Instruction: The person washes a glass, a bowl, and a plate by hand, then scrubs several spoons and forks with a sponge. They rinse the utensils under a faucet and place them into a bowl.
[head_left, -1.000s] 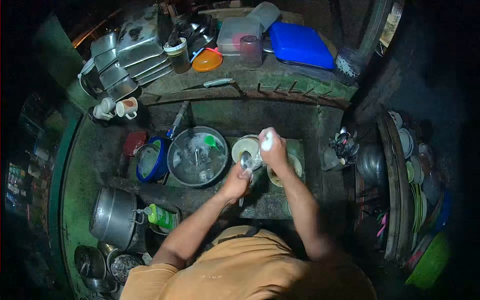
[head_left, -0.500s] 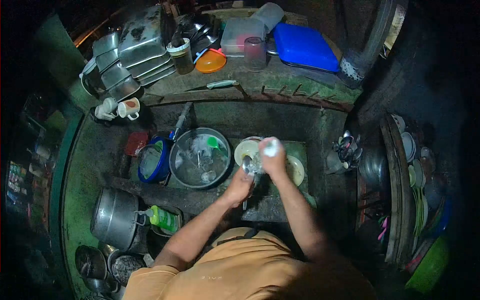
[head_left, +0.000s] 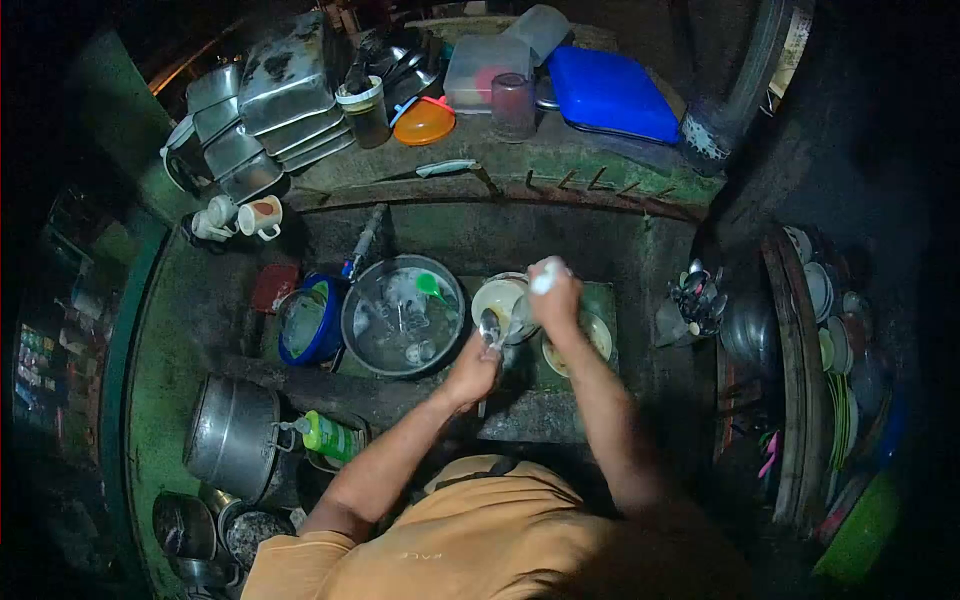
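My left hand [head_left: 472, 374] is closed round a metal spoon [head_left: 490, 322], its bowl pointing up and away from me. Closed too, my right hand [head_left: 558, 305] grips a white, foamy scrubber [head_left: 544, 281], and a pale translucent part hangs from it towards the spoon. The exact kind of scrubber is hard to make out. Behind the hands sits a cream bowl [head_left: 492, 294], partly covered by them. Under my right forearm lies a pale plate [head_left: 598, 338]. Left of the hands stands a round grey basin [head_left: 352, 345] of water with glasses and a green ladle [head_left: 430, 286] in it.
A blue tub [head_left: 327, 345] stands beside the basin under a tap pipe [head_left: 368, 235]. Nearer me are a large metal pot [head_left: 232, 440] and a green soap bottle [head_left: 328, 437]. Cutlery [head_left: 697, 295] stands in a holder on the right, beside a dish rack [head_left: 790, 400]. Metal trays [head_left: 285, 85] line the back ledge.
My right hand has moved slightly up and right, apart from the spoon. The spoon and my left hand have shifted a little down and left. More of the bowl and plate shows.
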